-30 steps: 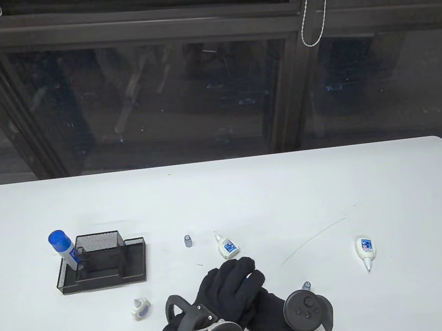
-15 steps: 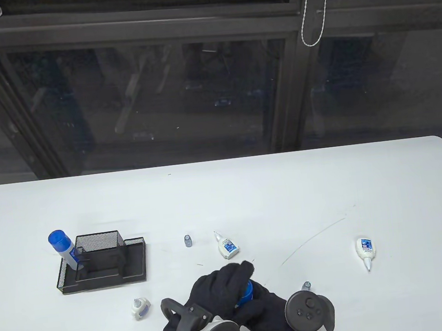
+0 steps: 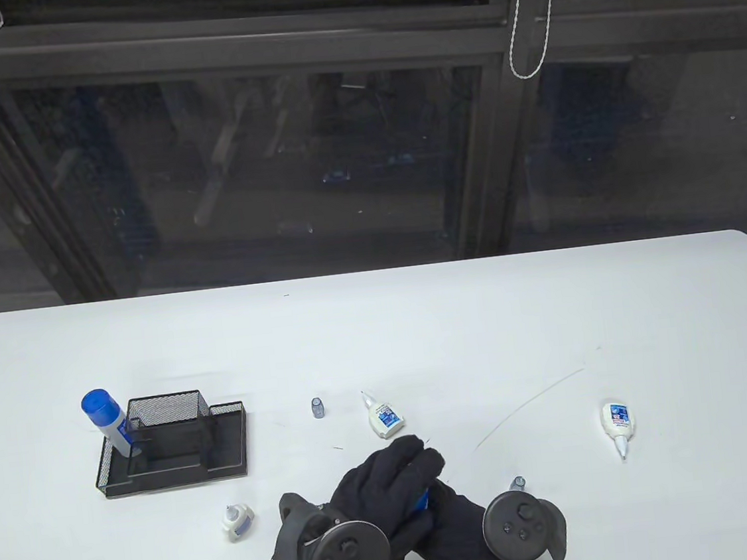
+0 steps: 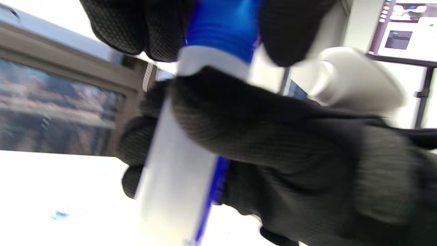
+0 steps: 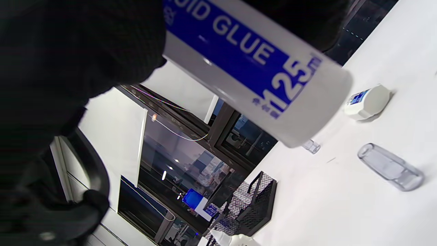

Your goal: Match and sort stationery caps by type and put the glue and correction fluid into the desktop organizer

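The table view looks down from high up at the wide white table (image 3: 379, 333), facing dark windows. The left wrist view sits very close, tilted, and blurry. The right wrist view is close too, turned sideways. Both wrist views share the white glue bottle with blue label (image 5: 259, 65).

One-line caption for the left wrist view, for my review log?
Left hand grips the blue cap of a liquid glue bottle while the right hand grips its body.
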`<state>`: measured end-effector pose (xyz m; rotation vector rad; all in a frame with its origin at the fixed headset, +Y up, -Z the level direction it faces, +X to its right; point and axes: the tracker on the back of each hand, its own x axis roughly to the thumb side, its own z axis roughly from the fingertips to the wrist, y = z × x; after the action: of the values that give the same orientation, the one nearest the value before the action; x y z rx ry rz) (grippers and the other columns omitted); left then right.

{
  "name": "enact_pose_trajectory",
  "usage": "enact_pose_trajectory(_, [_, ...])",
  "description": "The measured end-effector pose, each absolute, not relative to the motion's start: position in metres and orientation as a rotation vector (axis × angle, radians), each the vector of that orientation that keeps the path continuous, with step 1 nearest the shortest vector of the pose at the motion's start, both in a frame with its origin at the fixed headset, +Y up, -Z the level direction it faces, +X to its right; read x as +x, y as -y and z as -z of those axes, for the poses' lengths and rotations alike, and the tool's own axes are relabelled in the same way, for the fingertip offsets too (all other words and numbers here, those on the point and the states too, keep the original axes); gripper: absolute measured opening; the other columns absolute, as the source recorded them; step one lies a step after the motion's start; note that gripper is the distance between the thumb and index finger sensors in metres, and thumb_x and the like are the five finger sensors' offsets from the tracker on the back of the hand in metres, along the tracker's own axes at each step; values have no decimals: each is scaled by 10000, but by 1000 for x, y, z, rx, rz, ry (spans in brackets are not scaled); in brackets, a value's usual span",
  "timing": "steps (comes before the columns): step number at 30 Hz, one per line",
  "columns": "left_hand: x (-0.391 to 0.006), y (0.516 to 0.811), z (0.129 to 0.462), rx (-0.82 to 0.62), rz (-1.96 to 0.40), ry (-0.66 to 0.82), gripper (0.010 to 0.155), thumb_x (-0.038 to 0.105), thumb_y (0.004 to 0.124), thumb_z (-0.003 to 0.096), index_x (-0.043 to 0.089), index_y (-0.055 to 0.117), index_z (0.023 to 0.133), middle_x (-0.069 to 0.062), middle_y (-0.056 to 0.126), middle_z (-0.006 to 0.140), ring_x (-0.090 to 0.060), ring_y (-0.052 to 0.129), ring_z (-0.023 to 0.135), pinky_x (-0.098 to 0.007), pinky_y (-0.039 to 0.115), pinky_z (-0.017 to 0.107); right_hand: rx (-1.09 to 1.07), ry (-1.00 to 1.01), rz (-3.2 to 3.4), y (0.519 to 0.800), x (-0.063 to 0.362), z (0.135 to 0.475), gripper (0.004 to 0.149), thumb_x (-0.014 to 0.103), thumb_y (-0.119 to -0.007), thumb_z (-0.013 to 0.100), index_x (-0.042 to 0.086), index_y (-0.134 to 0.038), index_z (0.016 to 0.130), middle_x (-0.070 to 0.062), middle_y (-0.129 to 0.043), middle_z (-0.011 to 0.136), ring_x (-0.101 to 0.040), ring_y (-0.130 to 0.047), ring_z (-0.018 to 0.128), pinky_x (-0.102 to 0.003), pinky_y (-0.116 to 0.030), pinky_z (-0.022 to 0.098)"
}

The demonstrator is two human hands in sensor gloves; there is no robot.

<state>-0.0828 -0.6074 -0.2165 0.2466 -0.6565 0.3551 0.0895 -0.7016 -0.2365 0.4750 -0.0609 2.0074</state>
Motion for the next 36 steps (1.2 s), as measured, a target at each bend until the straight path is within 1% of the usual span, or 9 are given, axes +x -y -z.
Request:
enact_pose_trajectory(2, [-83, 608, 216, 344, -358, 628, 745, 581, 779, 514, 264, 538, 1143, -90, 728, 1136, -278, 947, 921, -499, 805, 659, 474, 71, -2024, 701, 90, 237, 683, 444, -882, 433, 194, -632, 1017, -113, -788, 977, -368, -842, 880, -552, -666, 684])
enact_pose_trajectory(4, [-83, 606, 216, 323, -386, 648, 635, 520, 806, 521, 293, 634, 1088, -40, 816, 1071, -252, 993, 859, -479, 828, 637, 488, 64, -2026, 701, 89, 237, 677, 435, -890, 430, 190, -642, 1010, -115, -797, 967, -369, -849, 871, -557, -666, 681])
enact_pose_trajectory(8, [-87, 604, 216, 316, -437, 681, 618, 489, 829, 516, 302, 656, 1078, -43, 829, 1068, -268, 996, 876, -470, 828, 647, 506, 69, -2030, 698, 88, 235, 671, 434, -897, 429, 191, -651, 1004, -101, -811, 954, -352, -863, 862, -553, -673, 682])
enact_pose_trajectory(11, [-90, 608, 219, 362, -499, 658, 684, 551, 833, 491, 296, 626, 1091, -35, 830, 1064, -220, 990, 869, -465, 829, 638, 479, 87, -1990, 697, 89, 234, 675, 436, -887, 437, 189, -636, 1013, -105, -797, 963, -357, -849, 869, -555, -663, 685])
enact_pose_trajectory(14, [-89, 614, 219, 326, -534, 623, 761, 570, 817, 494, 256, 556, 1136, -79, 765, 1121, -280, 950, 922, -497, 801, 656, 471, 98, -1991, 696, 91, 234, 678, 438, -883, 438, 185, -631, 1014, -106, -793, 965, -358, -847, 870, -556, -663, 684])
enact_pose_trajectory(16, [-87, 613, 219, 373, -559, 633, 702, 537, 839, 488, 261, 627, 1098, -35, 861, 1031, -245, 992, 864, -474, 830, 630, 467, 107, -1998, 696, 92, 234, 676, 426, -888, 434, 181, -637, 1011, -110, -794, 964, -365, -844, 873, -562, -659, 684])
enact_pose_trajectory(19, [-89, 609, 219, 315, -548, 628, 671, 524, 839, 493, 264, 657, 1084, -39, 882, 1014, -249, 1002, 852, -473, 827, 639, 499, 70, -1994, 695, 91, 235, 669, 425, -890, 435, 174, -648, 1006, -109, -811, 952, -357, -863, 860, -556, -674, 677])
enact_pose_trajectory(26, [-85, 624, 221, 337, -597, 562, 726, 568, 807, 506, 274, 572, 1127, -101, 749, 1114, -284, 919, 913, -523, 758, 676, 453, 92, -2040, 697, 94, 236, 685, 432, -880, 440, 163, -624, 1016, -122, -789, 964, -371, -846, 863, -562, -660, 678])
enact_pose_trajectory(36, [-78, 625, 220, 330, -547, 554, 666, 505, 788, 544, 243, 595, 1125, -72, 844, 1047, -301, 970, 850, -513, 785, 646, 454, 68, -2068, 697, 94, 238, 674, 411, -879, 441, 155, -631, 1013, -122, -803, 955, -366, -864, 856, -551, -678, 671])
